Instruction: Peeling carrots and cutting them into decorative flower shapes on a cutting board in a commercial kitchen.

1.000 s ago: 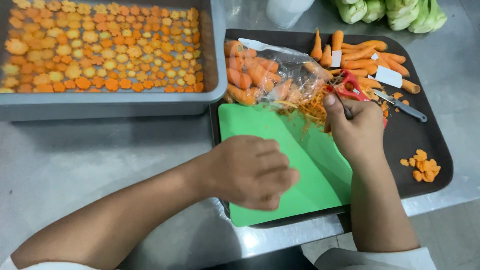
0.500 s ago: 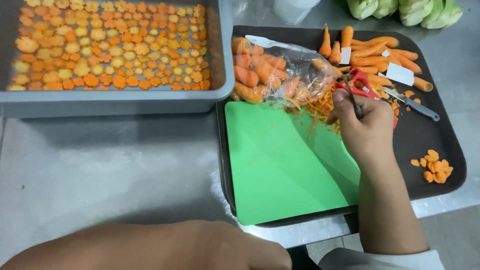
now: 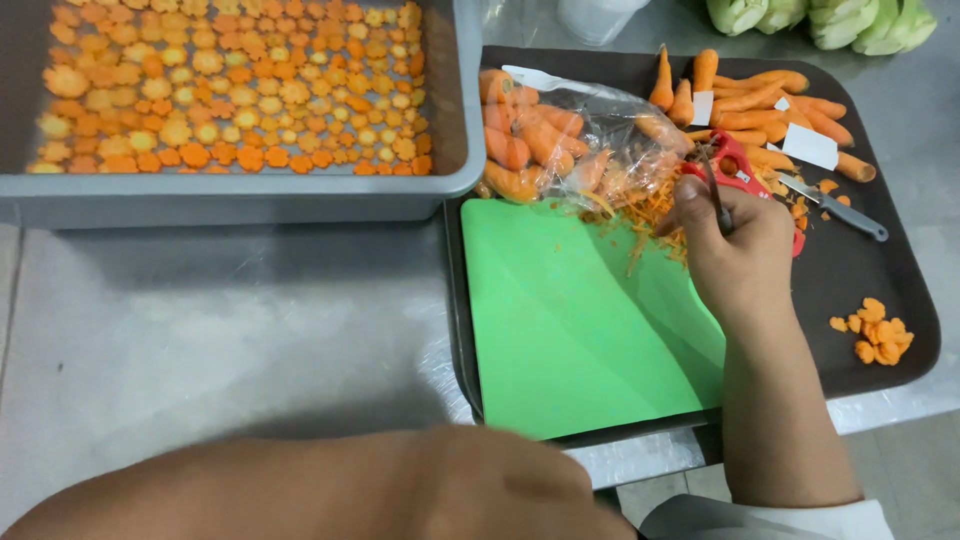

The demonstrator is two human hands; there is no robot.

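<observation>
- Red-handled peeler (image 3: 735, 170) on the dark tray (image 3: 900, 270), far right of the green cutting mat (image 3: 570, 320), partly hidden under the fingers that hold it.
- Right hand (image 3: 735, 250) reaching away from the body, forearm running straight up from the near edge, wrist level, back of the hand upward.
- Right grip pressed closed around the peeler's handle, thin dark blade stem poking out between the knuckles.
- Heap of orange carrot shavings (image 3: 650, 215) just left of that hand, spilling onto the mat's far right corner.
- Clear plastic bag of carrot pieces (image 3: 570, 140) beyond the shavings, at the tray's far left.
- Whole peeled carrots (image 3: 770, 105) piled at the tray's far edge, white paper slips (image 3: 808, 146) lying among them.
- Small knife with a grey handle (image 3: 835, 208) just right of the hand, lying flat on the tray.
- Little pile of carrot offcuts (image 3: 875, 335) on the tray's right, apart from the hand.
- Left hand (image 3: 500, 490) low at the near edge, blurred, forearm stretching in from the left over the steel counter (image 3: 220, 320); cannot tell whether its grip is spread or closed.
- Grey tub (image 3: 240, 195) at far left, filled with flower-cut carrot slices (image 3: 230, 85).
- Pale green cabbage (image 3: 820, 15) at far right, off the tray.
</observation>
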